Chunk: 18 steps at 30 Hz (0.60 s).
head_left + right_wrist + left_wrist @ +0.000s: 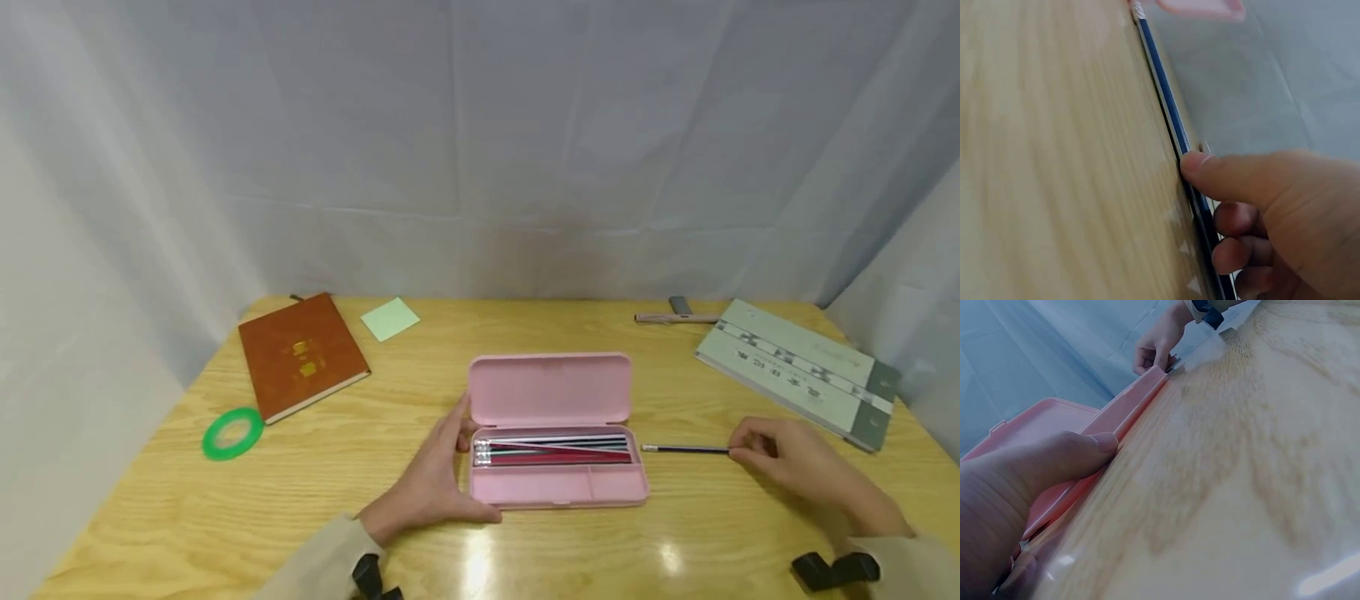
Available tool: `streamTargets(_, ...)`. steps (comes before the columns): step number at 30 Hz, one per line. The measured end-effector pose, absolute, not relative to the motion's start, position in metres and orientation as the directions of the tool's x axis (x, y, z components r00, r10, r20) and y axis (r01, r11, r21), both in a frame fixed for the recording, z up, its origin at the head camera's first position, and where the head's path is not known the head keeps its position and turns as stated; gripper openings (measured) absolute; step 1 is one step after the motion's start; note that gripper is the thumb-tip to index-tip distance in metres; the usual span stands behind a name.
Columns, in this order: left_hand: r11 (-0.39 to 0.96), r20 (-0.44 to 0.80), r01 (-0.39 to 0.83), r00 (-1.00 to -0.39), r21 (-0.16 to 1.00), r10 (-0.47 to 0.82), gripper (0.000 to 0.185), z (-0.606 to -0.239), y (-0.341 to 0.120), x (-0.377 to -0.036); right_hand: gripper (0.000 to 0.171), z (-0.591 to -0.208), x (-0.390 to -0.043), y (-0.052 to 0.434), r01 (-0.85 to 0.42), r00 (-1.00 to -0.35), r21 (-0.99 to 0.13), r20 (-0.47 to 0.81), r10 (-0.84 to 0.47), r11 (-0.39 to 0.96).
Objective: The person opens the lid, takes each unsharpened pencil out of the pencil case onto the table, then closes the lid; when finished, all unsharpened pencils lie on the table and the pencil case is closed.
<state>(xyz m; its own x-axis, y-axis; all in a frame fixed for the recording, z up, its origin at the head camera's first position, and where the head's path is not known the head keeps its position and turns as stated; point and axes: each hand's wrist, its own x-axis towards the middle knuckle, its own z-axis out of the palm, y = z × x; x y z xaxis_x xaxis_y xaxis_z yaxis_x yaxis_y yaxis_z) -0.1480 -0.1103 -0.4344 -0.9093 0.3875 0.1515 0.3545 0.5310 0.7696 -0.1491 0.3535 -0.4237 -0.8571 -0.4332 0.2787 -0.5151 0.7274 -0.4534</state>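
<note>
A pink pencil case [558, 492] lies open in the middle of the wooden table [225, 508], its lid [550, 390] flat behind it, with several pencils [555, 452] in the long compartment. My left hand [453, 458] rests against the case's left end, fingers fairly straight. The left wrist view shows its thumb [1066, 456] lying along the case [1129, 406] front wall. A dark blue pencil [686, 450] lies on the table just right of the case. My right hand [738, 450] pinches its far end, thumb on the pencil [1163, 87] and fingers [1235, 253] curled behind it.
A brown notebook [303, 357], a green sticky note [390, 319] and a green tape ring [233, 433] lie at the left. A grey-green book [798, 371], a pink pen [675, 317] and a small grey object [681, 305] lie at the back right. A white curtain surrounds the table.
</note>
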Motion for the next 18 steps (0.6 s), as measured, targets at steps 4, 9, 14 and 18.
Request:
streamTargets(4,0.537,0.155,0.370,-0.902,0.758,0.403,0.149,-0.432,-0.115,-0.147,0.018,-0.419,-0.160,0.324,-0.534,-0.845,-0.460,0.265,-0.464,0.710)
streamTargets(9,0.533,0.147,0.366,-0.901,0.763,0.409,0.149,-0.432,-0.110,-0.147,0.014,-0.413,-0.162,0.276,-0.564,-0.825,-0.483,0.281,-0.491,0.670)
streamTargets(14,0.525,0.137,0.356,-0.902,0.773,0.410,0.148,-0.431,-0.111,-0.147,0.012,-0.411,-0.169,0.218,-0.673,-0.739,-0.409,0.380,-0.556,0.616)
streamTargets(18,0.520,0.141,0.348,-0.908,0.780,0.396,0.148,-0.431,-0.113,-0.146,0.005,-0.409,-0.176,0.180,-0.707,-0.707,-0.344,0.334,-0.623,0.618)
